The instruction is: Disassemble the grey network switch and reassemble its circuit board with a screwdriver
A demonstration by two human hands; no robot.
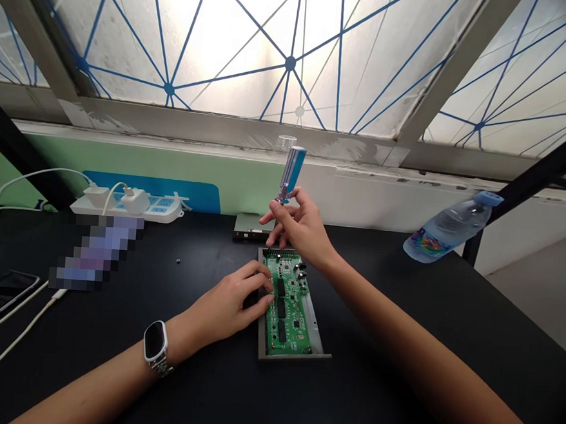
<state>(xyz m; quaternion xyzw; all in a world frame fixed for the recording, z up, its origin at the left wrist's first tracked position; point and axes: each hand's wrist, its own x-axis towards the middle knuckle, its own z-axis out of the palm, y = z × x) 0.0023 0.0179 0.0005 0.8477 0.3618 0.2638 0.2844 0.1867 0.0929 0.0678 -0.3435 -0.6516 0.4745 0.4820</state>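
A green circuit board lies in a grey metal tray on the black table. My right hand grips a screwdriver with a clear and blue handle. The screwdriver stands nearly upright, its tip down at the far left corner of the board. My left hand rests at the tray's left side, its fingers bent over the edge and its fingertips on or just above the board. Whether it pinches anything cannot be made out.
Behind the tray sits a grey metal box. A water bottle leans at the right. A power strip, white cables and a blurred item are at the left. One tiny screw lies left of the tray.
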